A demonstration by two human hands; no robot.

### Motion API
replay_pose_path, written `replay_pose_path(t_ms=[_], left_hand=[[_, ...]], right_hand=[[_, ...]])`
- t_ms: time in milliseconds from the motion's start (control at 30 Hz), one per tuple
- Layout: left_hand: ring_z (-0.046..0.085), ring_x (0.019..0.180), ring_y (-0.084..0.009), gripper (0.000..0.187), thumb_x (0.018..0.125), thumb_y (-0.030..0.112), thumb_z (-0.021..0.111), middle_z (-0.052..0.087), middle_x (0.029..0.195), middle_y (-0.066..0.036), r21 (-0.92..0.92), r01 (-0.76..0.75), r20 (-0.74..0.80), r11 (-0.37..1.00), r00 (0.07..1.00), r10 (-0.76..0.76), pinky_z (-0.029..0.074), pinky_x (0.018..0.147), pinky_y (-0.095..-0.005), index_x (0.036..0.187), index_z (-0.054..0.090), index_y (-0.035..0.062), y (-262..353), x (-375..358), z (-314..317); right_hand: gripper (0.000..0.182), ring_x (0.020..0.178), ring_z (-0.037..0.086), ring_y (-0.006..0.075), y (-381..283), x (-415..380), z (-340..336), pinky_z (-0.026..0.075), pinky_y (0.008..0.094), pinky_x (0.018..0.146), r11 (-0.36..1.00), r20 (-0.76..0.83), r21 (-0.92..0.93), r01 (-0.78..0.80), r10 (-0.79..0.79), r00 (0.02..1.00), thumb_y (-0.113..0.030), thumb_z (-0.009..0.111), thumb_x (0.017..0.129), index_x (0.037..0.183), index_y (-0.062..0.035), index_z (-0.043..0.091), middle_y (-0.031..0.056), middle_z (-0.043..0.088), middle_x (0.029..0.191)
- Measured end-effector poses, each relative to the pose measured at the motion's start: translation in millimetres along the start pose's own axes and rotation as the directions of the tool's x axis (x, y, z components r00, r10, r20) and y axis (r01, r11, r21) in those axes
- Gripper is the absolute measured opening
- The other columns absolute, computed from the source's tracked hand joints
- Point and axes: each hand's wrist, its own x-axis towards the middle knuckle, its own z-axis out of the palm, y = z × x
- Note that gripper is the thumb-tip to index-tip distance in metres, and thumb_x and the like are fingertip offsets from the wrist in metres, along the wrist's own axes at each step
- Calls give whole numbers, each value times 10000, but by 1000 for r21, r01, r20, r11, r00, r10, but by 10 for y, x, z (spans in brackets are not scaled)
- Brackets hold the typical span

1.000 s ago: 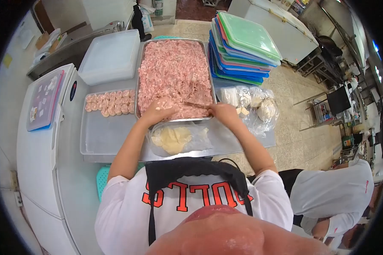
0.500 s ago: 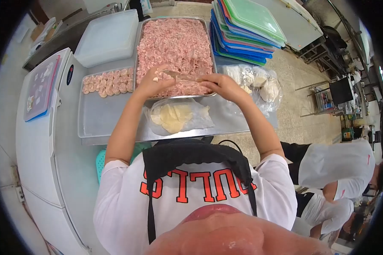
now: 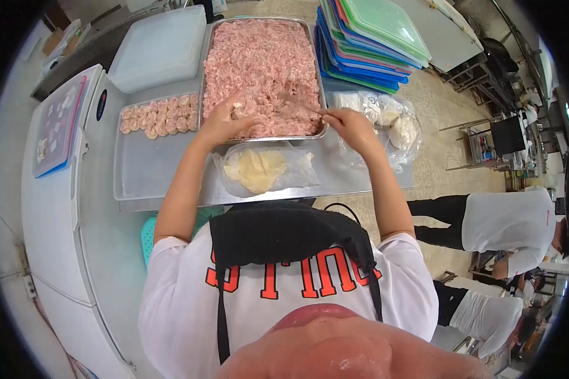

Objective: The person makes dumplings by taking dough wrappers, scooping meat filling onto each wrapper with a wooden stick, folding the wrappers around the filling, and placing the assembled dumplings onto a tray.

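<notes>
My left hand (image 3: 222, 124) is cupped over the near left part of a metal tray (image 3: 323, 76) of minced meat (image 3: 259, 60). A small pale dumpling wrapper (image 3: 238, 110) shows in its curled fingers, partly hidden. At the tray's right rim, my right hand (image 3: 353, 128) grips the handle of a flat spatula (image 3: 305, 105), its blade in the meat. Closer to me, a stack of round, pale yellow wrappers (image 3: 259, 169) lies on a plastic bag. To the left, rows of small filled dumplings (image 3: 160, 116) sit on a translucent tray (image 3: 146, 169).
Stacked clear containers (image 3: 155, 47) stand at the back left, and a tall pile of coloured lids (image 3: 367, 47) at the back right. Bagged white pieces (image 3: 403, 131) lie right of the meat. Two people in white shirts (image 3: 509, 221) stand to the right.
The spatula has moved from beside my left hand to the right and farther into the meat. My left hand stays nearly in place. The people at right have shifted.
</notes>
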Motion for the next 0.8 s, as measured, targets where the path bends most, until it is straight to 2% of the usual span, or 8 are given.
replay_pose_path(t_ms=[67,133,267,400,467,567,733,800], left_hand=[[585,1044,-183,572,713,294,816,638,1111,-104,78,-84,-113,993,989,93,441,931,-318,1164,596,20,35,50,-26],[598,1071,-227,592,695,305,828,643,1132,-147,-45,-134,58,990,989,137,440,952,-333,1152,615,-4,275,92,-84],[605,1082,-275,593,676,315,840,644,1146,-175,-100,57,130,993,990,-44,437,969,-341,1122,634,-16,260,103,-46],[543,1190,-294,691,674,325,840,578,1267,-193,59,51,75,997,996,-55,401,1018,-354,1213,581,-20,-110,185,42],[519,1222,-293,715,680,320,836,554,1302,-194,2,113,0,994,994,-113,390,1031,-359,1247,560,-16,-165,217,28],[481,1262,-279,808,708,323,821,517,1344,-191,-174,-71,21,982,997,76,373,1048,-362,1355,467,-8,-31,188,18],[451,1281,-232,927,716,213,824,515,1335,-180,-319,224,150,921,971,-184,339,1069,-341,1460,312,4,129,162,48],[460,1277,-235,933,713,193,823,526,1328,-169,-375,311,251,873,941,-228,344,1067,-344,1468,303,20,193,193,4]], right_hand=[[277,885,647,325,-98,-7,-104,500,379,749,975,-5,210,66,-67,998,-264,581,916,1133,-122,678,155,682,947],[306,906,652,321,-311,-6,-197,498,352,796,881,69,459,114,-163,984,-252,614,915,1161,-73,658,170,682,1003],[324,939,648,252,-378,31,159,482,311,833,898,89,361,253,-303,949,-278,600,934,1143,-37,659,140,679,1018],[296,886,615,314,-300,169,-247,482,381,782,980,153,94,175,-188,970,-260,609,912,1135,-73,661,145,642,889],[291,878,612,321,-229,165,-176,480,385,775,965,71,202,169,-187,980,-255,611,909,1124,-65,661,146,638,892],[280,872,600,342,-348,154,-169,478,386,772,915,12,379,135,-151,988,-237,602,914,1112,-45,650,153,636,939],[271,817,604,321,-598,237,105,479,360,733,930,-354,204,305,-221,909,-207,561,942,1146,-41,624,149,614,895],[281,899,608,347,-258,353,461,489,384,776,962,-243,117,245,-212,947,-216,546,941,1159,-57,622,162,626,999]])
